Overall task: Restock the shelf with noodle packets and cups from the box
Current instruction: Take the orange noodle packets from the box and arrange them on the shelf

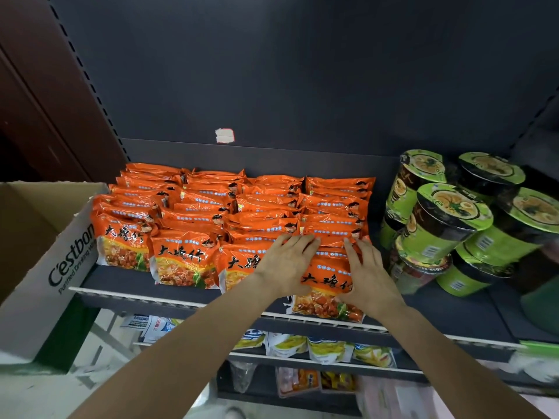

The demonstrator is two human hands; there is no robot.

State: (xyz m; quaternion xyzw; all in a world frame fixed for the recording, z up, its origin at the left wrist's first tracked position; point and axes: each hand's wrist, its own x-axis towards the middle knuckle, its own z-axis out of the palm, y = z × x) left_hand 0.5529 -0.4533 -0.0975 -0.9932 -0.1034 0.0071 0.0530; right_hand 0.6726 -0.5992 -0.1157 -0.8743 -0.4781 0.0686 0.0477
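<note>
Pressing flat, straightened fingers [302, 241] of left hand [284, 264] and right hand [367, 278] onto the front orange noodle packet [328, 293] at the shelf's [181, 300] 5 o'clock edge; light, crinkly, slippery, likely best taken by its sides.

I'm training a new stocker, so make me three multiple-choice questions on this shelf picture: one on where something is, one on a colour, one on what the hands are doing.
1. Where do the noodle cups stand?
A. right of the orange packets
B. left of them
C. inside the box

2. What colour are the packets in the rows?
A. blue
B. orange
C. white

3. What are the left hand and right hand doing?
A. hanging idle
B. lifting a cup
C. pressing flat on the front packet

Answers: 1 A, the cups fill the shelf's right end. 2 B, every wrapper is orange. 3 C, straight fingers lie on that packet.
</note>
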